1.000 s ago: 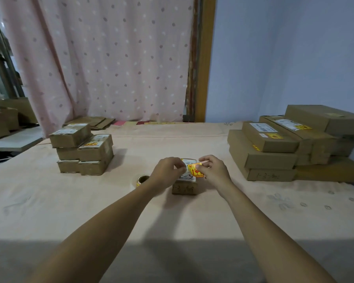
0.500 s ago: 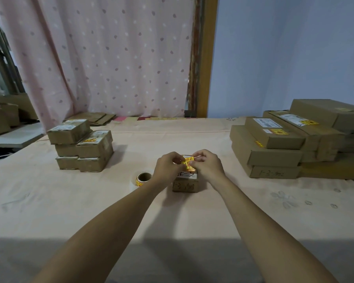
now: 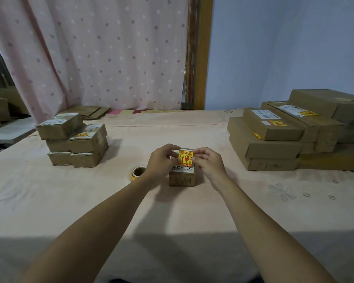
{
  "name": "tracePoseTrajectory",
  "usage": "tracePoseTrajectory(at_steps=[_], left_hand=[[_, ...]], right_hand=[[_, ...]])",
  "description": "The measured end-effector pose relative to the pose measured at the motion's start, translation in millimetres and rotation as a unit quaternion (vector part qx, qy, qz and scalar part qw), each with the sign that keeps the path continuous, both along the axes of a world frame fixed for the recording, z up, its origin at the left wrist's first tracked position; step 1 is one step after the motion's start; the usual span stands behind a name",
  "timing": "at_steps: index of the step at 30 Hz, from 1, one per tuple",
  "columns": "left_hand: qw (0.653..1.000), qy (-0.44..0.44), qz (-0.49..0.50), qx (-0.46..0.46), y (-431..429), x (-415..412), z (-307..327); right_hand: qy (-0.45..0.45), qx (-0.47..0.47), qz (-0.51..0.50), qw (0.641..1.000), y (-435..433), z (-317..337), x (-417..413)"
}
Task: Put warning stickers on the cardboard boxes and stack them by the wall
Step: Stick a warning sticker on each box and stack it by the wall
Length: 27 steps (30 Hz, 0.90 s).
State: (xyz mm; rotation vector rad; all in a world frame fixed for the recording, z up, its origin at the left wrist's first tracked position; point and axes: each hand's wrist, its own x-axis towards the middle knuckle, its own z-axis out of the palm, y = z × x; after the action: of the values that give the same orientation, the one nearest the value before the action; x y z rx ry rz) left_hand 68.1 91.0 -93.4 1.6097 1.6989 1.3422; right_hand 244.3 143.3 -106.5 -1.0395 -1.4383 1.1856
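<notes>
Head view. The step in hand is sticker application: a yellow warning sticker (image 3: 186, 158) is held over the top of a small cardboard box (image 3: 183, 179) at the centre of the table (image 3: 172, 217). The left hand (image 3: 161, 161) pinches the sticker's 9 o'clock edge and the right hand (image 3: 209, 163) pinches its 3 o'clock edge, fingers curled. The printed face is turned to the viewer, with its heading toward 12 o'clock. The sticker is nearly square, so no long axis is marked; whether it already touches the box cannot be told. The box presents its handwritten end toward 6 o'clock, and its long axis appears to run 6 to 12 o'clock, though the hands hide much of the top. The next move probably calls for lowering the sticker flat and pressing it down. The box then probably goes to the stickered stack (image 3: 274, 144) at 3 o'clock, beside the wall (image 3: 284, 48). A sticker roll (image 3: 138, 173) lies just beside the box at 9 o'clock; a second stack (image 3: 76, 139) stands farther off, toward 10 o'clock.
</notes>
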Motion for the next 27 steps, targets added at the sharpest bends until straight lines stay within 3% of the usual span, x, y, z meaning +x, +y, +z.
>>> tracePoseTrajectory(at_steps=[3, 7, 14, 18, 23, 27], left_hand=[[0.997, 0.081, 0.008, 0.007, 1, -1, -3], [0.993, 0.117, 0.009, 0.009, 2, -2, -4], [0.995, 0.087, 0.044, 0.031, 1, -9, 7], [0.993, 0.069, 0.077, 0.056, -2, -9, 14], [0.983, 0.173, 0.006, 0.063, -1, 6, 2], [0.976, 0.212, 0.014, 0.035, 5, 15, -4]], right_hand=[[-0.004, 0.005, -0.012, 1.0, 0, 0, -1], [-0.026, 0.006, -0.016, 1.0, 3, 0, -2], [-0.027, -0.021, -0.058, 0.998, 5, 3, -1], [-0.071, -0.018, -0.058, 0.996, 1, 4, -3], [-0.14, 0.019, -0.061, 0.988, -3, 5, -9], [-0.158, 0.024, -0.072, 0.985, -2, 8, -13]])
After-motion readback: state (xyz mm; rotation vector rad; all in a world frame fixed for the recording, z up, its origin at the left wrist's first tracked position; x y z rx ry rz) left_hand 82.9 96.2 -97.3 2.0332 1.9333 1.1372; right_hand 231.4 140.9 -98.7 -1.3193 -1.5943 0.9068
